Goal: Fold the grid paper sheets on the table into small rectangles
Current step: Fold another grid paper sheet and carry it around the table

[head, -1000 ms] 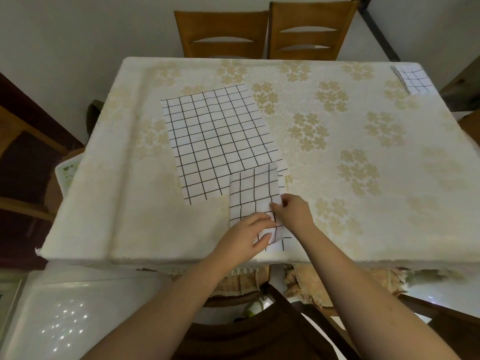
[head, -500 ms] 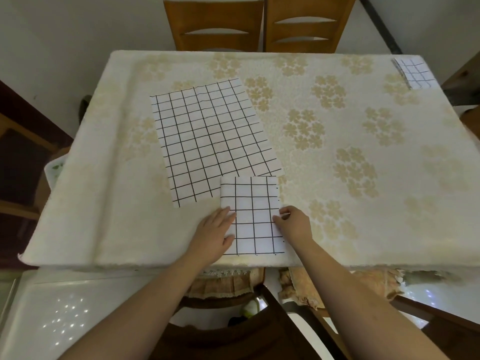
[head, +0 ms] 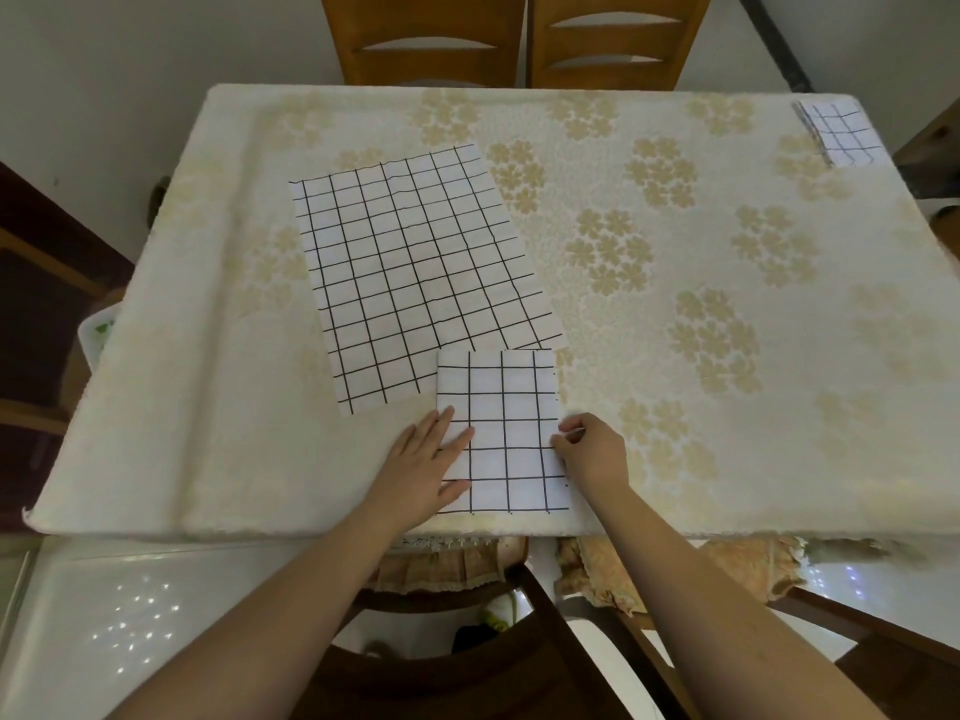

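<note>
Item 1: folded sheet [head: 506, 428]. Grid paper, already reduced to a rectangle, lying flat at the near edge of the bench [head: 675, 459], its far corner overlapping the unfolded sheet. It is judged light, thin and limp, easily creased and easily slid on the cloth, so it should be pinned on one side while the other is lifted. The best hold is judged to be a free edge or corner, pinched between thumb and finger.

Item 2: left hand [head: 428, 462]. Laid flat with fingers straight on the left margin of the folded sheet, pressing it down; nothing is grasped.

Item 3: right hand [head: 589, 452]. Placed at the right edge of the folded sheet, fingers curled; the edge appears to be pinched at the fingertips, though the contact is small and not fully clear.

Item 4: unfolded sheet [head: 415, 272]. Full-size grid paper, spread flat left of centre, slightly skewed, faint wrinkles visible. Same handling is expected; a large sheet is judged liable to sag if lifted by one corner.

Item 5: small folded piece [head: 844, 135]. Grid paper at the far right corner of the bench, well apart from the rest.

Containers: none are seen on the bench. A pale tub-like object at the bench's left side is too hidden to identify.

Other: two wooden chairs [head: 519, 41] beyond the far edge.
</note>
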A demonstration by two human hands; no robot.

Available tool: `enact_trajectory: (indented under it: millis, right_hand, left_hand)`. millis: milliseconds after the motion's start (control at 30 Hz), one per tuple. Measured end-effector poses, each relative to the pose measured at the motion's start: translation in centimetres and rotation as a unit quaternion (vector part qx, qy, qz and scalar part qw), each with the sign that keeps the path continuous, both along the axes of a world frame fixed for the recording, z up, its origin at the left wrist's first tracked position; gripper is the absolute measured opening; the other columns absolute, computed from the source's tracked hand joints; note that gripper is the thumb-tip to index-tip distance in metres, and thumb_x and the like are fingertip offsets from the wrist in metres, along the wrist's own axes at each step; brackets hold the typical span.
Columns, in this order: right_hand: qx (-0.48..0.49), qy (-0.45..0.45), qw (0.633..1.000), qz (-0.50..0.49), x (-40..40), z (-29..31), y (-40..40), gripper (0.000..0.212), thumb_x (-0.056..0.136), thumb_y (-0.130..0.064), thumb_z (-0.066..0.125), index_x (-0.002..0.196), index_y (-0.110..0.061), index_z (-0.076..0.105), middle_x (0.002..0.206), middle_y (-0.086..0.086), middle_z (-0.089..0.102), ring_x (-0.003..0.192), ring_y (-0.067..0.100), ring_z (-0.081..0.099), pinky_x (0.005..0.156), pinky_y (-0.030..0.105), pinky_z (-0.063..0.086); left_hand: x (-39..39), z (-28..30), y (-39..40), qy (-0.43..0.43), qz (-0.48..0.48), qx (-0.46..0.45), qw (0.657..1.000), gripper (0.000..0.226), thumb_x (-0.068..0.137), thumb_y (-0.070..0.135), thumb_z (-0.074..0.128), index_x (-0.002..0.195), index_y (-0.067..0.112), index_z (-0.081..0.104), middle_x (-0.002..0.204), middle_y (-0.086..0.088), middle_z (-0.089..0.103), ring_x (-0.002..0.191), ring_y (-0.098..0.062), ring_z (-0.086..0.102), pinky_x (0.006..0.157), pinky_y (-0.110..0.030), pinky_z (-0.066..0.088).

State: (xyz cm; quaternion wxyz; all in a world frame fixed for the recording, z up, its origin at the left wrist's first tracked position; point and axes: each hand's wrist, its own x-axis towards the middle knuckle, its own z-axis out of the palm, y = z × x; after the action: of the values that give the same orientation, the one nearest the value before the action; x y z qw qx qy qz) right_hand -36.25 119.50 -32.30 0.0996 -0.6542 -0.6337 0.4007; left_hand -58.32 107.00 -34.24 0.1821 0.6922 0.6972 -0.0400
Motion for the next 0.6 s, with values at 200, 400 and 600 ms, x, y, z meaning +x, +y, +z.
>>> enact_trajectory:
  millis: [200,400,600]
  right_hand:
    - [0.077,-0.026,0.997,-0.004,-0.5,-0.4,-0.2,0.030,0.086,-0.028,0.065,0.112,-0.016,0.056,0.099,0.002,0.055,0.074,0.017,0.057,0.057,0.027,0.043]
    - [0.022,-0.056,0.998,-0.026,-1.5,-0.7,1.3,0.042,0.081,-0.039,0.072,0.114,-0.020,0.054,0.110,0.001,0.053,0.092,0.022,0.059,0.075,0.036,0.050]
    - [0.008,-0.049,0.998,-0.025,-1.3,-1.5,2.2,0.036,0.077,-0.038,0.076,0.099,-0.028,0.049,0.104,0.001,0.058,0.083,0.021,0.061,0.070,0.037,0.053]
  left_hand:
    - [-0.2,0.0,0.1,-0.016,0.005,0.008,1.000,0.076,0.084,0.068,0.012,0.152,0.036,0.008,0.159,-0.001,-0.015,0.147,-0.019,-0.011,0.116,-0.038,-0.005]
    - [0.2,0.6,0.8,-0.168,0.151,0.100,0.969,0.046,0.097,0.041,0.044,0.140,0.024,0.046,0.154,-0.003,0.029,0.142,-0.021,0.025,0.115,-0.033,0.017]
    - [-1.0,1.9,3.6,-0.239,0.418,0.093,0.871,0.028,0.093,0.019,0.059,0.119,0.009,0.060,0.111,-0.008,0.053,0.088,-0.013,0.051,0.084,-0.022,0.039]
